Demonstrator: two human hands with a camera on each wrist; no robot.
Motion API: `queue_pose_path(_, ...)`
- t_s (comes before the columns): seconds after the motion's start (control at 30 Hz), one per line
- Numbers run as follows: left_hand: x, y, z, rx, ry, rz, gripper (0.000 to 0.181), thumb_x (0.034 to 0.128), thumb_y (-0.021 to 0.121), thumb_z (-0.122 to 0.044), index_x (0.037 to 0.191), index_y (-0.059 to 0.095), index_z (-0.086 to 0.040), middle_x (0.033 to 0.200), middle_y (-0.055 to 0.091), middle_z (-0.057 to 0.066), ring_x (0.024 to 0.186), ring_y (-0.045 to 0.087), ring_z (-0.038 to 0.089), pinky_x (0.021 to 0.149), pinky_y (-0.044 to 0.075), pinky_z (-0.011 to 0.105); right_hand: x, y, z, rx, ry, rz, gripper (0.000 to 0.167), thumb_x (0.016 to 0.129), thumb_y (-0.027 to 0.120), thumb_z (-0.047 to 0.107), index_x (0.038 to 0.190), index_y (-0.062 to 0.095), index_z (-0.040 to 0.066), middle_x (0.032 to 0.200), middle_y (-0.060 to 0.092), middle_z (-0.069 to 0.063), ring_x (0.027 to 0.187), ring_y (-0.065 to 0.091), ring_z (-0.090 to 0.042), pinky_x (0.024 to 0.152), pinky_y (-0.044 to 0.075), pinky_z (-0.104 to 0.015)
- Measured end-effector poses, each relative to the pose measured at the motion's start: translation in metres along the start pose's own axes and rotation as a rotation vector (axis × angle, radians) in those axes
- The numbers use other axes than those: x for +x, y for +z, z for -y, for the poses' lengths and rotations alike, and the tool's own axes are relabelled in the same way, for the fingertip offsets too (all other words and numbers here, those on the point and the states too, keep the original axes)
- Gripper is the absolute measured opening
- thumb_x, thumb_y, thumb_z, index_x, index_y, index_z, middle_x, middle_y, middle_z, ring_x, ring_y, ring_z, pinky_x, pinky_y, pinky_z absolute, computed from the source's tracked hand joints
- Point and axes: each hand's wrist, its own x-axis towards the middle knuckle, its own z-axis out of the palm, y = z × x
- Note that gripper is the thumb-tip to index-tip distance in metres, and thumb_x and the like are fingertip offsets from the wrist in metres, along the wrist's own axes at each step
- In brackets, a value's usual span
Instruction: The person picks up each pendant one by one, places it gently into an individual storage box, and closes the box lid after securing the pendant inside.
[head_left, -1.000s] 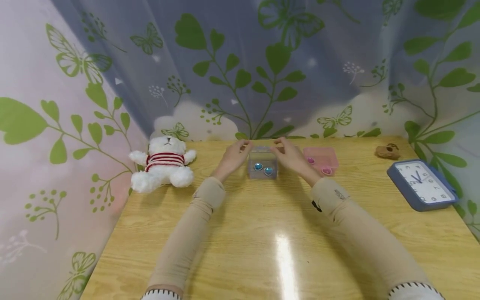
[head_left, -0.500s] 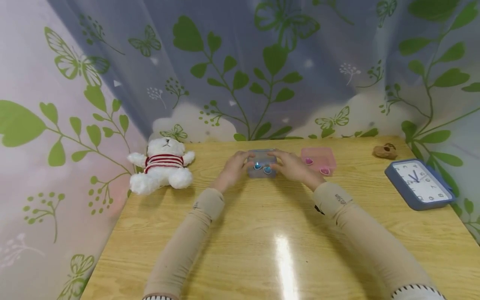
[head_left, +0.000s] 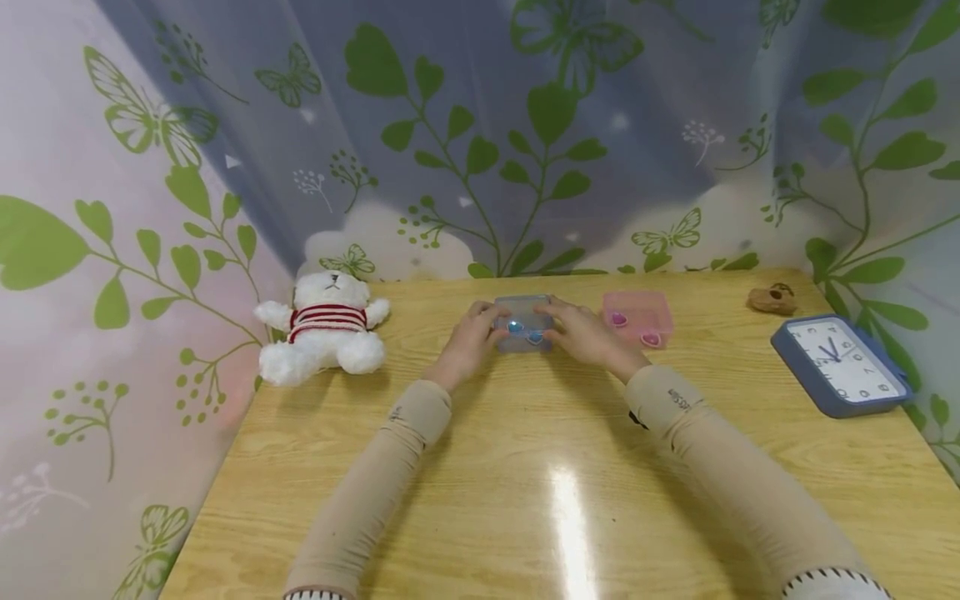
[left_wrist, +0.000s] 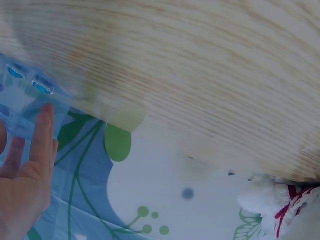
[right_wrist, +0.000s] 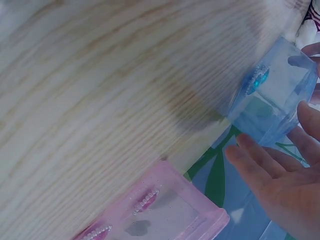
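A small see-through blue plastic box (head_left: 525, 310) sits near the back of the table, with two blue heart-shaped gems (head_left: 514, 327) rimmed in white beads on its front. At its left side is my left hand (head_left: 468, 337); in the left wrist view a straight index finger (left_wrist: 43, 130) lies against the box's side. On the other side is my right hand (head_left: 585, 333), thumb and fingers spread. Those fingers (right_wrist: 250, 162) look fairly straight in the right wrist view, close to the blue box (right_wrist: 280, 95). Contact there is hard to tell.
Right of the hands lies a pink see-through box (head_left: 637, 315) with pink gems. A white teddy bear (head_left: 326, 325) in a striped top sits at the left. At the right are a blue clock (head_left: 840, 367) and a small brown item (head_left: 772, 300). A patterned curtain (head_left: 450, 125) hangs behind.
Both hands have come down from pinching at the box's top back edge to its sides, fingers spreading. The blue box's upright part looks lower. The pink box stays put.
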Motion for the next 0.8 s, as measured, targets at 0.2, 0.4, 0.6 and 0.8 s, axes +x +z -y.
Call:
queue_pose_path(0.2, -0.006, 0.002, -0.001, 0.001, -0.006, -0.01, 0.039, 0.1026, 0.065, -0.019, 0.139, 0.063, -0.006, 0.153, 0.049, 0.019, 0.119, 0.07, 0.033, 0.099, 0.063, 0.038, -0.004, 0.005, 0.001, 0.018, 0.006, -0.012, 0.055, 0.105, 0.065, 0.014, 0.157, 0.049, 0.01, 0.171, 0.023, -0.026, 0.088, 0.074, -0.037, 0.091, 0.062, -0.052)
queue_pose_path(0.4, -0.008, 0.002, -0.001, 0.057, 0.009, -0.024, 0.038, 0.0997, 0.069, -0.018, 0.134, 0.067, -0.004, 0.152, 0.051, 0.02, 0.116, 0.072, 0.032, 0.097, 0.064, 0.037, -0.006, 0.007, 0.001, 0.022, -0.002, -0.015, 0.052, 0.104, 0.067, 0.015, 0.154, 0.053, 0.01, 0.17, 0.026, -0.027, 0.051, 0.051, -0.018, 0.071, 0.061, -0.038)
queue_pose_path(0.6, -0.004, -0.005, -0.006, 0.158, -0.027, 0.0, 0.037, 0.1016, 0.07, -0.02, 0.136, 0.066, -0.008, 0.157, 0.046, 0.02, 0.127, 0.065, 0.038, 0.103, 0.061, 0.047, -0.001, 0.004, 0.0, -0.003, -0.051, -0.031, 0.048, 0.102, 0.068, 0.011, 0.148, 0.056, 0.005, 0.166, 0.033, -0.031, 0.136, 0.057, -0.05, 0.12, 0.042, -0.063)
queue_pose_path(0.8, -0.008, -0.01, -0.015, 0.116, -0.065, -0.005, 0.058, 0.1047, 0.067, -0.03, 0.156, 0.045, -0.017, 0.176, 0.011, 0.018, 0.157, 0.032, 0.044, 0.119, 0.047, 0.06, -0.007, -0.007, 0.001, 0.108, -0.092, -0.004, 0.066, 0.104, 0.065, 0.011, 0.162, 0.035, 0.005, 0.17, 0.03, -0.028, 0.156, 0.029, -0.052, 0.127, 0.026, -0.071)
